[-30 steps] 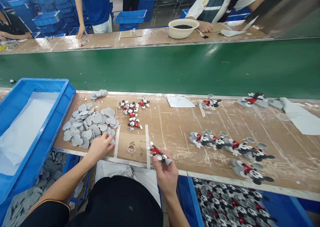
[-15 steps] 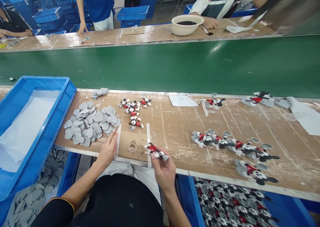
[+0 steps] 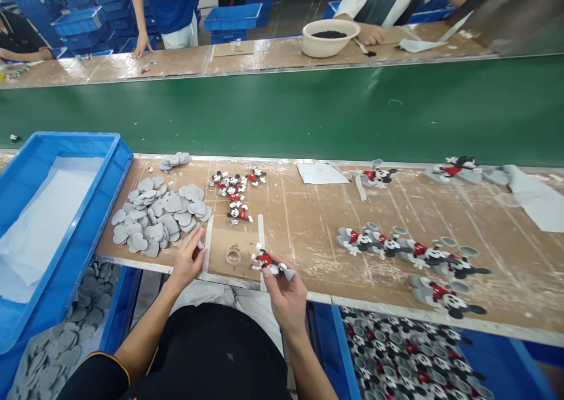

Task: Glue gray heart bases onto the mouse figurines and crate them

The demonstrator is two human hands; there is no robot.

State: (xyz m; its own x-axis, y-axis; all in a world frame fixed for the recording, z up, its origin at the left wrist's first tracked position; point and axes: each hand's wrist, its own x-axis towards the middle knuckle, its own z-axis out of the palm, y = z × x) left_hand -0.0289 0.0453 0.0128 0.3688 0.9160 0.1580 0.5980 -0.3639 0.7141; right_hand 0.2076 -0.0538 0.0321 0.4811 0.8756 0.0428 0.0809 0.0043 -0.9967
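Right hand (image 3: 285, 303): my fingers pinching a rubber Mickey figure (image 3: 267, 262), held over the worktop (image 3: 317, 235).
Left hand (image 3: 187, 259): fingers spread, now off the gray rubber hearts (image 3: 154, 218), just beside them.

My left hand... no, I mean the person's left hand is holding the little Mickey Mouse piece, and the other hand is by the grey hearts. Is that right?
Not quite: the head view shows the right hand holding the Mickey Mouse piece. The left hand is the one by the grey hearts.
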